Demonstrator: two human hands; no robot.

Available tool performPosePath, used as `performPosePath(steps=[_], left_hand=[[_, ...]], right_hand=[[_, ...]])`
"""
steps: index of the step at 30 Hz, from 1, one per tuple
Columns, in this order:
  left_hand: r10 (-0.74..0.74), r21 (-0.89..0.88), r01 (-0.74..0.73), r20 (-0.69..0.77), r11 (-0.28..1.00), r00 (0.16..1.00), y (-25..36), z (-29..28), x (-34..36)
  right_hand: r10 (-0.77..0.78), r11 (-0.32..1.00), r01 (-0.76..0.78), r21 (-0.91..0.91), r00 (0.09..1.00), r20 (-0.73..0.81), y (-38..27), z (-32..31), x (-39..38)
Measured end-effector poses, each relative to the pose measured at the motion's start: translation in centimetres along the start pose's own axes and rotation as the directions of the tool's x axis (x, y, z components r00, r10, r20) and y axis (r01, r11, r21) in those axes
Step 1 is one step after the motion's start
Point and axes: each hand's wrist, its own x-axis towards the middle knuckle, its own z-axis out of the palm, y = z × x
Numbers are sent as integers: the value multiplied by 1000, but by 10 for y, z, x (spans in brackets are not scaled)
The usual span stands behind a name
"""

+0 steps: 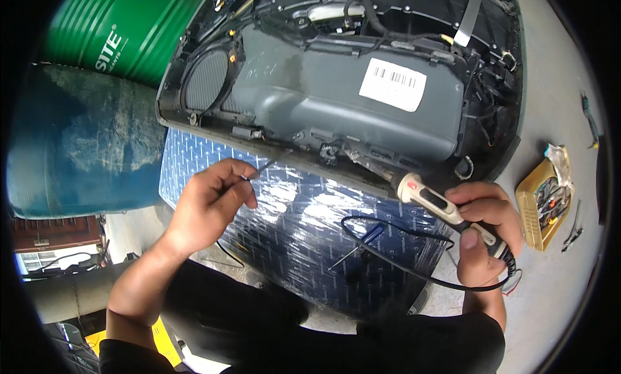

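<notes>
My right hand (488, 228) grips the cream and black handle of a soldering iron (436, 206). Its metal tip points left and meets the lower edge of a dark car door panel (304, 112), by a small dark clip or bracket (330, 155). Whether the tip touches that bracket I cannot tell. Between the thumb and fingers of my left hand (217, 199) is a thin dark rod (273, 160), its far end close to the panel's edge, left of the iron. The iron's black cord (414, 267) loops over the blue-wrapped surface (278, 238) under the panel.
A blue-handled screwdriver (371, 235) lies beside the cord loop. To the right, a yellow tray (532, 219) of small tools sits on the floor. A green drum (129, 31) and a blue drum (84, 144) stand at the left. Wiring (488, 92) runs along the panel.
</notes>
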Motion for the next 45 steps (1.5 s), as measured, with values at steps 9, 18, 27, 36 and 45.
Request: performPosePath(steps=[9, 18, 27, 36, 45], left_hand=[[-44, 32, 45, -24, 998, 999, 3, -1, -5], [23, 41, -22, -38, 999, 999, -2, -3, -1], [67, 102, -63, -41, 993, 997, -16, 6, 16], [170, 114, -162, -62, 980, 984, -37, 8, 49], [167, 40, -166, -33, 985, 985, -44, 5, 68]], right_hand=[[107, 994, -107, 27, 994, -11, -9, 9, -1], [199, 964, -179, 195, 976, -91, -1, 11, -3], [242, 902, -180, 391, 963, -116, 12, 9, 4], [454, 838, -334, 431, 865, -213, 20, 7, 43], [476, 827, -335, 451, 845, -244, 38, 3, 84]])
